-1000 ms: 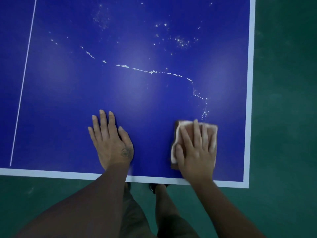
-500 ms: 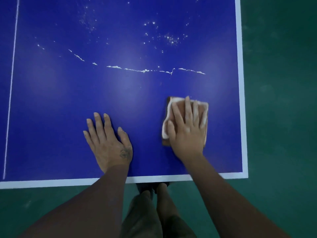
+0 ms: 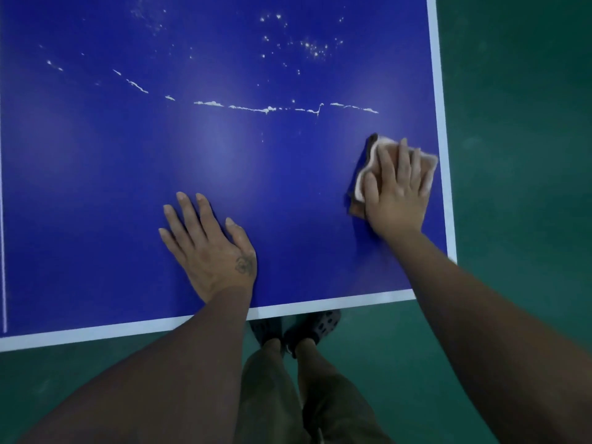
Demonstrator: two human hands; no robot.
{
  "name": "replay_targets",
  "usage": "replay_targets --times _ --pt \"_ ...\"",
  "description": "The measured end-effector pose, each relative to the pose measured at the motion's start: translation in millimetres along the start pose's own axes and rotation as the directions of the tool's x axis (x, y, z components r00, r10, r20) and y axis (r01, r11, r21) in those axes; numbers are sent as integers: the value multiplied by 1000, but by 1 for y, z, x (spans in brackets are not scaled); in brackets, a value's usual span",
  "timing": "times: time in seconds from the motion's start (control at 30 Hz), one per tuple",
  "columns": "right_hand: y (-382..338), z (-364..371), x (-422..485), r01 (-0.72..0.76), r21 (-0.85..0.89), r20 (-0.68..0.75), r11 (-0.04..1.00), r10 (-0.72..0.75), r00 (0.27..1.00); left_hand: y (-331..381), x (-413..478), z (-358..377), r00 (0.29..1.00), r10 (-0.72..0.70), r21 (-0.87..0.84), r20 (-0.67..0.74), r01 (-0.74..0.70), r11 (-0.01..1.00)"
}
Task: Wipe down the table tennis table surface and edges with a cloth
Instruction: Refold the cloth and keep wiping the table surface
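Green floor [image 3: 512,123] – sports hall type. Blue bench [image 3: 224,161], white border line, seen from above at its near right corner.
- Cloth [image 3: 381,143]: folded, pale, flat on the bench just beside the right border.
- Right hand [image 3: 397,193]: fingers straight, pressing the cloth down.
- Left hand [image 3: 208,248]: fingers spread, palm flat on the bare bench near the front edge.
- White residue [image 3: 253,108] – a broken line across the bench, with specks beyond it.
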State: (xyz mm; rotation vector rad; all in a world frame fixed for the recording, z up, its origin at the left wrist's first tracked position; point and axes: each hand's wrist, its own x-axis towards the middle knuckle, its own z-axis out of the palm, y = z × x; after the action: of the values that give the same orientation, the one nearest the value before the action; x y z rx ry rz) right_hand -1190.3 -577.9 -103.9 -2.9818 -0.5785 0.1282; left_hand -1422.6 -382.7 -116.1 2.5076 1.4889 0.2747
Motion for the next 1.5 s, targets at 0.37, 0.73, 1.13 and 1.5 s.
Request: replay_targets --times 0.37,0.73,1.13,1.5 --pt "-17 10 -130 -267 -15 -65 964 266 962 0 -1 -2 998 -22 -26 56 23 999" --pt "-98 14 -38 366 8 -27 931 -365 930 -1 0 -5 997 -28 -45 71 31 998" --pt "20 3 -119 297 -25 -1 955 -297 955 1 -3 -9 998 13 -11 55 -12 1000" --pt "140 -31 -111 387 -47 164 921 -375 912 141 -94 8 997 -68 -100 34 71 992"
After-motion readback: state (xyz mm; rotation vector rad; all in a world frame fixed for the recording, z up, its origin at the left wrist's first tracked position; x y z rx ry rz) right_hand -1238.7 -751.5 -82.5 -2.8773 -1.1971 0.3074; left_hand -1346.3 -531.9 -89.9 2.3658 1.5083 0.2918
